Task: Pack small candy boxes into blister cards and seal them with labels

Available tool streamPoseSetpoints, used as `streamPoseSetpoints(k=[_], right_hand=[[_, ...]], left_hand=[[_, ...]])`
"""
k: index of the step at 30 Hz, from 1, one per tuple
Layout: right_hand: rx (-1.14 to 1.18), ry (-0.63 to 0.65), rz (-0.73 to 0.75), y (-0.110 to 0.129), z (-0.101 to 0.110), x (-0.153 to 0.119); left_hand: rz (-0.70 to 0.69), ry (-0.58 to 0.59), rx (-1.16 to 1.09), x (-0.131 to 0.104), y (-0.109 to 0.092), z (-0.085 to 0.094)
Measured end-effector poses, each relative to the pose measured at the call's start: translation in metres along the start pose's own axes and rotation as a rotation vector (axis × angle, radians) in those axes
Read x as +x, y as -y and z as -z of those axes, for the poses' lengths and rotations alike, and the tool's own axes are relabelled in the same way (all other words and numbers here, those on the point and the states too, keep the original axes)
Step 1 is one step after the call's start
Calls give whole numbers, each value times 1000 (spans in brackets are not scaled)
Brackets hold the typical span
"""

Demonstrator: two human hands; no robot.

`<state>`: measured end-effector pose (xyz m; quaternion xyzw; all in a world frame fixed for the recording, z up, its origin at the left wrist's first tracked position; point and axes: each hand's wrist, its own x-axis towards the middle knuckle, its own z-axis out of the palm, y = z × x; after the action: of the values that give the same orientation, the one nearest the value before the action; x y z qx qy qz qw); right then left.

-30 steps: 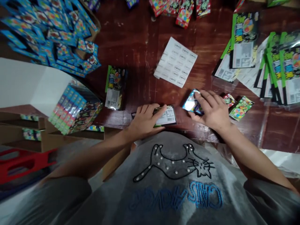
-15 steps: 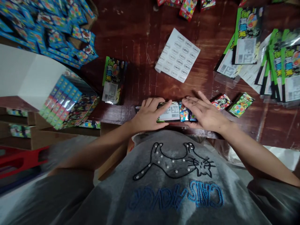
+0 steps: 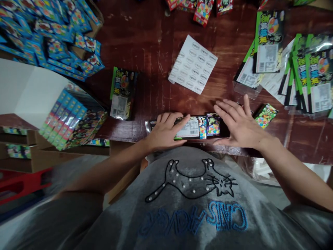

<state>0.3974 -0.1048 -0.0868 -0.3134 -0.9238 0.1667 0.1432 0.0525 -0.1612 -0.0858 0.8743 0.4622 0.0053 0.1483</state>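
Note:
Near the table's front edge lies a black and green printed packet [image 3: 189, 127] with a white barcode label. My left hand [image 3: 166, 131] wraps over it, thumb and fingers along its two long sides. A small blue candy box [image 3: 202, 127] sticks out of the packet's right end. Beside it, a narrow gap away, a purple box [image 3: 213, 125] lies flat. My right hand [image 3: 235, 123] is just right of the purple box, fingers stretched out and thumb apart, holding nothing. A green box [image 3: 267, 115] lies past it. My right hand mostly hides a red box.
A sheet of oval stickers [image 3: 194, 65] lies ahead. One filled packet [image 3: 122, 93] is on the left. Several flat packets [image 3: 269, 43] spread at the right. Blue boxes [image 3: 57, 45] and a white carton [image 3: 33, 83] of stacked boxes fill the left side. Red boxes [image 3: 203, 12] sit far ahead.
My right hand has drawn off to the right and spread its fingers, uncovering the purple box and covering the red one. My left hand stays on the packet.

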Motion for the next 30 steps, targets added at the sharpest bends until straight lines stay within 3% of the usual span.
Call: streamPoseSetpoints(k=[7, 13, 16, 20, 22, 25, 30], right_hand=[[121, 35, 34, -3, -5, 7], [91, -66, 33, 8, -19, 23], [-29, -120, -146, 19, -13, 13], [-235, -256, -582, 25, 6, -24], [-265, -251, -655, 21, 11, -43], [-206, -190, -500, 9, 7, -55], [-100, -102, -193, -11, -4, -34]], left_hand=[[-11, 9, -32, 13, -6, 5], [-10, 8, 9, 20, -8, 8], [20, -7, 49, 21, -11, 8], [16, -44, 78, 22, -13, 5], [7, -53, 85, 24, -14, 4], [-1, -34, 66, 29, -17, 5], [-50, -13, 34, 37, -11, 8]])
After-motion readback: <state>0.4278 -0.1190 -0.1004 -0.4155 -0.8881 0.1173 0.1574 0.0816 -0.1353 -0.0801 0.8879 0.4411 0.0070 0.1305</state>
